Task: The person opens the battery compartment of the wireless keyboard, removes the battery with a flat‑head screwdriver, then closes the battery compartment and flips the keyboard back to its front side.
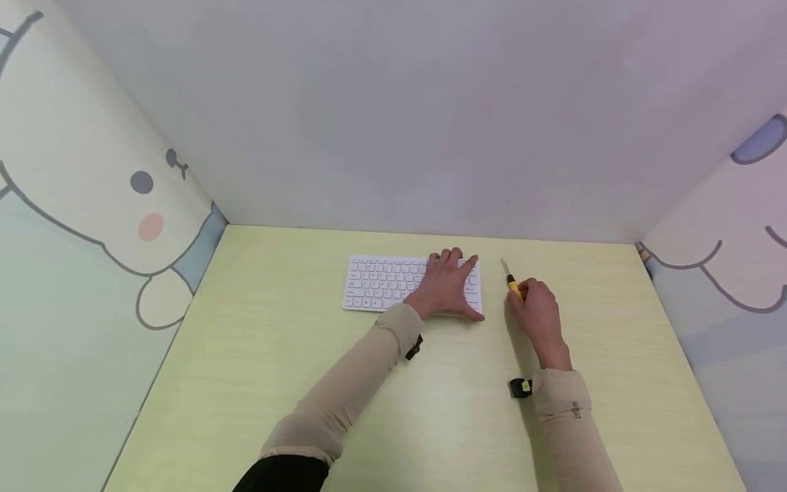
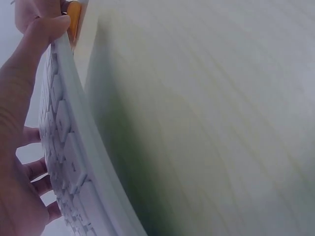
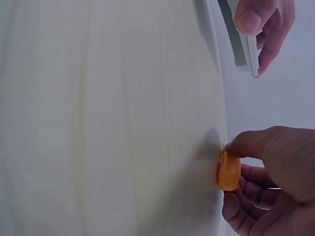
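Note:
A white keyboard (image 1: 375,283) lies near the back of the table. My left hand (image 1: 444,283) spans its right end and grips it, fingers at the back edge and thumb at the front edge. In the left wrist view, the keyboard's front edge (image 2: 88,118) runs beside a dark shadow. To the right of the keyboard, my right hand (image 1: 537,311) pinches the yellow handle of a screwdriver (image 1: 514,288). Its black collar and thin metal shaft point toward the back wall. The rounded orange-looking handle end (image 3: 228,174) shows between thumb and fingers in the right wrist view.
A pale yellow table (image 1: 270,342) carries everything. Behind it rises a plain grey wall (image 1: 393,137). Side walls with cartoon drawings (image 1: 141,205) flank it. A small dark object (image 1: 643,254) sits at the back right corner. Black wrist cameras (image 1: 520,388) stick out from the sleeves.

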### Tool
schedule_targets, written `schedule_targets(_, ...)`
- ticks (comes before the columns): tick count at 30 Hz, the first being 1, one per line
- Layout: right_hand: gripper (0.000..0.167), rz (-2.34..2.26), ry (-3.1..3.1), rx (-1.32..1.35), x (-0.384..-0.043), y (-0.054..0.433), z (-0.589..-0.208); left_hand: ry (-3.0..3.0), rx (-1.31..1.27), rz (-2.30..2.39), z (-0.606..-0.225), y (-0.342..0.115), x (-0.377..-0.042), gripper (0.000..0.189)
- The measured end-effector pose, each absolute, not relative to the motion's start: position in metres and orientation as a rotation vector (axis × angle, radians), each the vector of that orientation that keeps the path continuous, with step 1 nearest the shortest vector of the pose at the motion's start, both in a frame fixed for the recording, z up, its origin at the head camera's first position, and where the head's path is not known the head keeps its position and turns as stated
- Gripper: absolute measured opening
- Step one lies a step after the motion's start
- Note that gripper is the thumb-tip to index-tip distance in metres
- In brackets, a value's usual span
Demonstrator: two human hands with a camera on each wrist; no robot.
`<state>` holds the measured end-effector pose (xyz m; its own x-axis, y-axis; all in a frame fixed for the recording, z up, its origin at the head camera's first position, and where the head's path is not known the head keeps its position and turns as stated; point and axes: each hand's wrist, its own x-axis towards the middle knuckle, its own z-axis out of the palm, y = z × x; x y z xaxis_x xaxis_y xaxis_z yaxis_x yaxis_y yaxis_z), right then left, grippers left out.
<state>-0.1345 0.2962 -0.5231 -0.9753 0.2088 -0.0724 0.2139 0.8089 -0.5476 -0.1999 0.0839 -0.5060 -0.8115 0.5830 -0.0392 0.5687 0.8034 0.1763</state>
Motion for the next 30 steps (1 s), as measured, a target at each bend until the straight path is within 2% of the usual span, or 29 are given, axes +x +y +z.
schedule_targets(30,0.037,-0.900,2.920,0.402,-0.134,0.295,-0.522,2.983,0.961,0.401,-0.452,0.070,-0.199,0.133)
